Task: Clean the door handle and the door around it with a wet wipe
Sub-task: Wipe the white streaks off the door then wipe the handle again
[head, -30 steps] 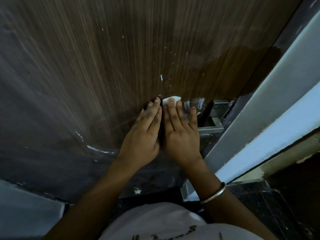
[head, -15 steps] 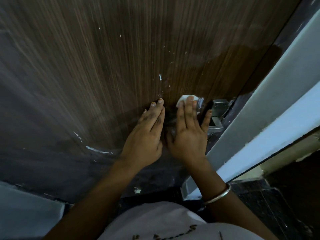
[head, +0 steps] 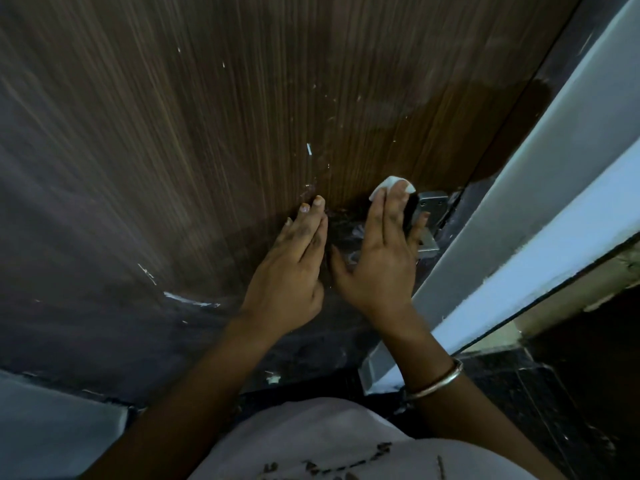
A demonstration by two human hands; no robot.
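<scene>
A dark brown wood-grain door point(head: 242, 133) fills the view, flecked with small white marks. My right hand point(head: 377, 258) lies flat on it with straight fingers, pressing a white wet wipe point(head: 391, 184) against the door just left of the metal latch plate point(head: 431, 202). The wipe shows only above my fingertips. Most of the metal handle point(head: 429, 245) is hidden behind my right hand. My left hand point(head: 294, 271) rests flat on the door beside it, fingers straight, holding nothing.
A grey-white door frame point(head: 519, 209) runs diagonally along the door's right edge. Dark floor tiles point(head: 554, 410) lie at the lower right. White scuffs point(head: 187, 299) mark the lower door. A metal bangle point(head: 436, 382) circles my right wrist.
My right hand has slid the wipe to the right and upward across the door, from beside my left hand toward the latch plate. My left hand has stayed in place.
</scene>
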